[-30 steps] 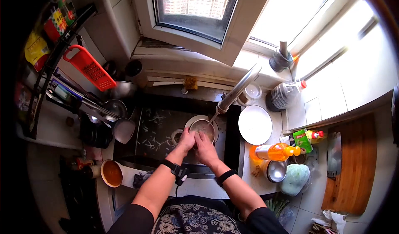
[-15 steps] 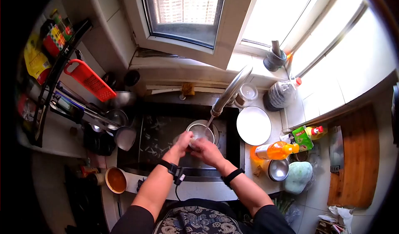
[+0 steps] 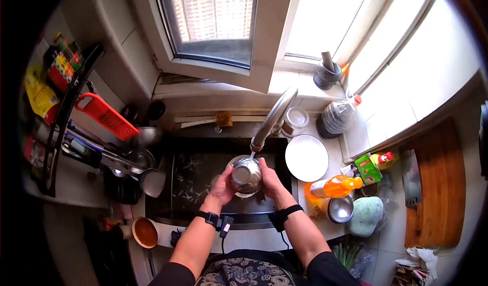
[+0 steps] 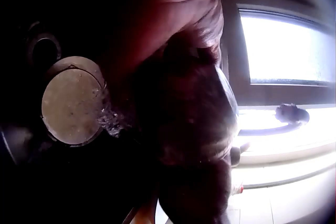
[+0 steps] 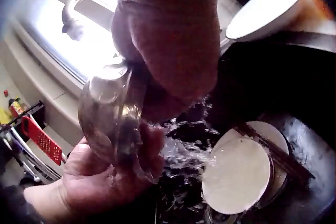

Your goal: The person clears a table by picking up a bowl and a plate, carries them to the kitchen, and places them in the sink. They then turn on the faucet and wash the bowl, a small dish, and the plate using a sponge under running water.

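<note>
Holding, left side: the left hand grasps one side of the metal bowl, its fingers curled against the wall.
Right side: the right hand grips the opposite side of the same bowl, so both hands share it.
Metal bowl: held up over the sink, tipped so that its base faces the head camera.
Water: splashing water spills from the bowl in the right wrist view and falls toward the dishes below.
Wrists: each wears a dark strap, the left strap and the right strap.
Under the bowl: a pale bowl, apparently filled with cloudy liquid, stands against another pale dish; thin brown sticks lie beside them.
Sink floor: white shreds are scattered over the left part.
Tap: the faucet arches over from behind, a thin stream dropping from its mouth to the far side of the metal bowl.
Right counter: the white plate lies just beside the sink; nearer the person are an orange bottle, a small steel bowl and a pale green bundle.
Left counter: a container of orange-brown liquid stands by the front corner.
Upper left: a red basket hangs near the rack.
Far right: a cutting board with a broad knife at its edge.
</note>
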Demonstrator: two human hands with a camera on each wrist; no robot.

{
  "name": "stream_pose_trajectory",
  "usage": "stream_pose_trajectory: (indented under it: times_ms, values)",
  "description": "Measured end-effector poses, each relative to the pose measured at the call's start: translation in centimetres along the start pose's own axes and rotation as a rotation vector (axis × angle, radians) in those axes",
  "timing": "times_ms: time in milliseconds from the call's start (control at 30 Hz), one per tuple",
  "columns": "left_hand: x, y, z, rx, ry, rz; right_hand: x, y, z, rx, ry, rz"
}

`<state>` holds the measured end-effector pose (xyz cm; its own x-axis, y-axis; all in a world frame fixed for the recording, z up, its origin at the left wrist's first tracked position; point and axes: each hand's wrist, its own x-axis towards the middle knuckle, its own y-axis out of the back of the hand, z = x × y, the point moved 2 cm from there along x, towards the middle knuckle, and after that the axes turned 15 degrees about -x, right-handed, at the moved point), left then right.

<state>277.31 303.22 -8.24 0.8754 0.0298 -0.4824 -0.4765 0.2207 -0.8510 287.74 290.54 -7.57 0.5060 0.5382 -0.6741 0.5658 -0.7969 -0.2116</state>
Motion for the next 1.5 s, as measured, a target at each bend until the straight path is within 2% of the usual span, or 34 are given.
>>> stream_pose_trajectory:
  times_ms: [33, 167, 267, 400, 433, 467, 533, 567, 667, 700, 733, 800, 867, 933, 1000, 1067, 1133, 1167, 1200, 1267, 1333, 1367, 1467, 1500]
  values:
    - [0.0, 0.6, 0.0, 0.007, -0.022, -0.019, 1.9, 0.9, 1.7, 0.097, -0.040, -0.088]
    - [-0.7, 0.9, 0.3, 0.022, -0.069, -0.145, 4.1, 1.2, 3.9, 0.310, -0.029, -0.096]
    - [-1.9, -1.1, 0.4, 0.020, -0.073, -0.247, 4.9, 1.0, 4.1, 0.353, 0.055, 0.017]
    - [-2.7, -2.4, 0.4, 0.041, -0.026, -0.285, 6.7, 2.6, 4.4, 0.265, 0.157, 0.429]
    - [-2.8, -2.6, 0.6, 0.042, -0.036, -0.288, 6.8, 3.5, 4.2, 0.311, 0.217, 0.423]
    - [-2.9, -2.9, 0.8, 0.042, -0.047, -0.292, 7.1, 4.4, 4.1, 0.308, 0.248, 0.571]
    - [-3.1, -2.7, 1.3, 0.103, -0.062, -0.255, 5.1, 5.1, 2.2, 0.506, 0.239, 0.558]
    - [-3.1, -2.4, 1.7, 0.164, -0.064, -0.215, 3.7, 4.7, 0.9, 0.501, 0.247, 0.504]
    - [-2.5, -2.5, 1.0, 0.318, -0.092, -0.141, 1.8, 2.1, -1.4, 0.258, 0.332, 0.401]
    - [-1.8, -2.3, 0.6, 0.371, -0.107, -0.151, 1.0, 0.8, -2.0, -0.042, 0.328, 0.462]
    - [-1.5, -2.5, 0.3, 0.427, -0.123, -0.162, 0.6, -0.3, -2.3, -0.248, 0.356, 0.444]
    - [-1.4, -2.5, 0.0, 0.423, -0.100, -0.110, 1.5, -1.1, -1.8, -0.426, 0.526, 0.428]
    - [-1.2, -2.2, 0.2, 0.422, -0.103, -0.099, -0.1, -1.6, -1.8, -0.649, 0.587, 0.452]
    - [-0.4, -1.4, 0.7, 0.461, -0.119, -0.047, -1.7, -3.0, -0.6, -0.789, 1.014, 0.512]
    - [-0.4, -0.9, 0.8, 0.494, -0.123, -0.046, -3.5, -4.2, -0.3, -0.875, 1.190, 0.357]
    - [-0.7, -1.0, 0.6, 0.529, -0.110, -0.107, -2.7, -3.5, -1.0, -0.879, 1.218, 0.360]
    - [-1.7, -1.8, -0.2, 0.608, -0.088, -0.179, 0.5, -2.4, -2.2, -0.877, 1.193, 0.405]
    - [-2.4, -2.8, -0.4, 0.612, -0.070, -0.208, 2.0, -1.5, -2.7, -0.859, 0.961, 0.232]
    - [-2.5, -3.6, -0.4, 0.617, -0.057, -0.242, 2.2, -1.5, -2.4, -0.558, 0.503, 0.064]
    - [-2.4, -3.0, -0.2, 0.591, -0.035, -0.193, 0.8, -1.7, -2.9, -0.707, 0.500, 0.239]
    - [-1.8, -1.9, 0.1, 0.578, -0.054, -0.140, -0.7, -2.8, -2.0, -0.743, 0.926, 0.466]
    - [-1.0, -0.4, 0.8, 0.639, -0.054, -0.076, -1.5, -3.2, -1.3, -0.815, 1.067, 0.460]
    - [-0.6, -0.5, 1.1, 0.674, -0.177, -0.061, -3.8, -4.6, -0.5, -0.943, 1.213, 0.292]
    - [-0.7, -0.2, 1.1, 0.724, -0.174, -0.115, -3.3, -4.2, -0.9, -0.980, 1.260, 0.291]
